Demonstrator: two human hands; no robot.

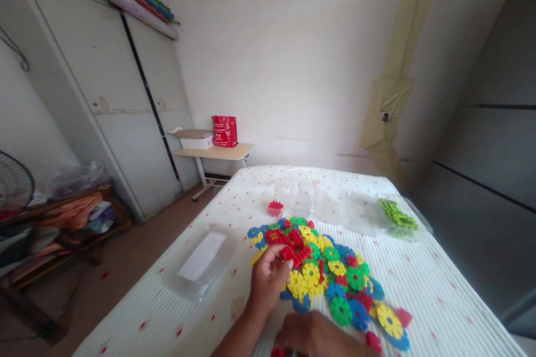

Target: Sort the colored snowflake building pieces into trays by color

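My left hand (267,276) is over the left side of a pile of toy pieces, thumb and fingers pinched on a red building block (287,254). More red blocks lie right beside that one, so its outline is hard to separate. Close to me at the bottom edge, my right hand (314,336) is curled and slightly blurred. A bit of a red block (277,352) shows under its fingers, mostly hidden. Around the red blocks spread notched plastic discs: a yellow disc (310,274), a green disc (340,310) and a blue disc (358,314) among several others.
A clear plastic container (199,268) with a white label lies left of the pile. Behind, transparent trays (330,207) hold a few red blocks (275,208) and green pieces (397,216). A patterned white cloth (146,312) covers the table. A side table (234,152) carries a red bag (225,131).
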